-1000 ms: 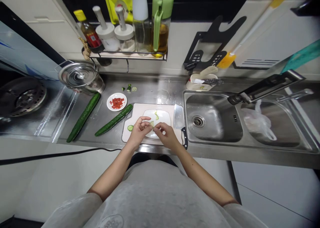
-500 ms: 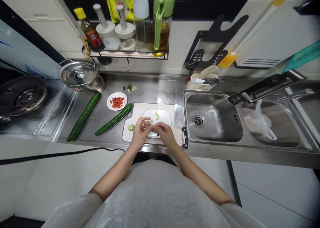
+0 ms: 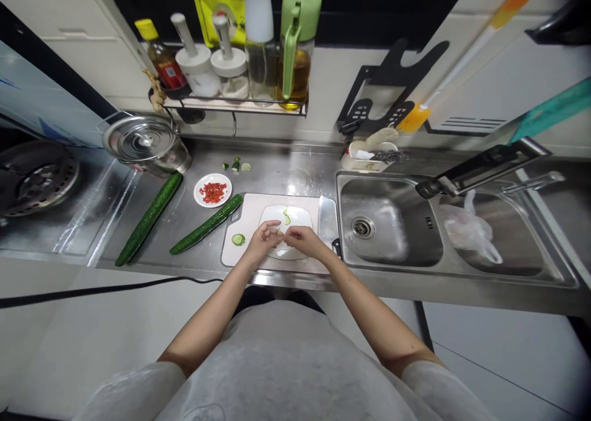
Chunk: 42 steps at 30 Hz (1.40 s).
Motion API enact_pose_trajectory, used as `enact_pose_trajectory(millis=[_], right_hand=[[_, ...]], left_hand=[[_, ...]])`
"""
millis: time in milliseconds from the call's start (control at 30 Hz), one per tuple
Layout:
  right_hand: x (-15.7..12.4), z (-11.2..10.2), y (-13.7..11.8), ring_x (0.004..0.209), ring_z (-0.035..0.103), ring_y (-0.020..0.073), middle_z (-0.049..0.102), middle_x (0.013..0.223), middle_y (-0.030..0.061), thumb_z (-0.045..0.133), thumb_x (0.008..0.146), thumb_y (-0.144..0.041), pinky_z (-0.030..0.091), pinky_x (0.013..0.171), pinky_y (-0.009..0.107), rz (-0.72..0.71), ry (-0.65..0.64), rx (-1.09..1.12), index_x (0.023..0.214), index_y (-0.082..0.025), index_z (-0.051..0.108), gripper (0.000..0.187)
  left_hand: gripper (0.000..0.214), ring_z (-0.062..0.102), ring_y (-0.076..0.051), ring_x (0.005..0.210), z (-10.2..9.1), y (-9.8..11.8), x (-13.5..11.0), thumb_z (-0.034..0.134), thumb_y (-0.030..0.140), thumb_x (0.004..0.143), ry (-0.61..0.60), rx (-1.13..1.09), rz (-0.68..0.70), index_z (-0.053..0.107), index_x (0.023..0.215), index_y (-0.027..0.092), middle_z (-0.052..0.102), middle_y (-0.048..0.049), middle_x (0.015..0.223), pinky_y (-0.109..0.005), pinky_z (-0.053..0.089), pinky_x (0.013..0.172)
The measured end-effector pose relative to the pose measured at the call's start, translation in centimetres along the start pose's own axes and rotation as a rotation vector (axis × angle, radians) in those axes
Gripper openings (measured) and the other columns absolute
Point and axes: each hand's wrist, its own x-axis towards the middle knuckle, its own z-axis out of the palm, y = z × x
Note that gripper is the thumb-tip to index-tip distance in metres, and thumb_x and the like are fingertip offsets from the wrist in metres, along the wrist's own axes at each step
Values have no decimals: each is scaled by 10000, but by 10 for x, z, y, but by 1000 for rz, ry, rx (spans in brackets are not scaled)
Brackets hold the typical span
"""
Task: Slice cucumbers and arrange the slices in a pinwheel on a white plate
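Over a white square plate, my left hand and my right hand meet with closed, pinching fingertips. A thin cucumber slice sits between them, mostly hidden by the fingers. Folded pale-green cucumber slices lie on the plate near its far edge. Under the plate is a white cutting board, with more cut cucumber at its left side. A kitchen knife rests along the board's right edge, its black handle partly behind my right wrist.
Two whole cucumbers and a small plate of chopped red pieces lie left of the board. Cucumber ends sit behind. A lidded steel pot stands back left. To the right is a double sink with a faucet.
My hands stay together over the plate, and the slice between them shows less now. My right hand has turned slightly, its wrist now covering more of the knife handle. The view has shifted slightly.
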Motion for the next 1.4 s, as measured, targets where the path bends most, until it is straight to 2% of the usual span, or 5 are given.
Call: enact_pose_trajectory(millis=[167,400,567,1233,1400], right_hand=[[35,-18,18,571,438,92,522,566,-49,587,727,-370,313,542,198,87,39,-248,640,-170,592,218],[68,-31,30,644,498,99,623,683,-2,575,774,-275,324,581,189,163,34,-483,744,-150,632,141],[78,-35,29,679,531,119,664,755,41,558,795,-268,332,589,200,219,16,-597,774,-143,658,161],[91,-35,14,877,610,205,683,963,129,543,792,-195,403,679,240,318,-47,-833,940,-140,691,216],[92,-35,11,916,611,227,674,1005,154,554,793,-201,421,721,260,319,-54,-856,994,-123,681,250]], left_hand=[[464,542,-71,643,-1,-17,44,717,258,631,79,162,139,559,1057,166,592,24,753,-206,420,663],[328,560,-101,674,3,-25,83,623,179,702,255,676,91,602,1026,224,626,31,758,-235,427,728],[297,575,-135,712,9,-18,89,580,188,743,284,885,42,615,1031,251,642,23,761,-249,417,717],[249,564,-166,796,13,-13,94,540,158,770,303,1069,30,620,988,247,628,-13,812,-261,381,705],[265,560,-180,853,14,-9,91,587,204,761,330,1162,28,586,1023,242,598,-39,944,-271,383,719]])
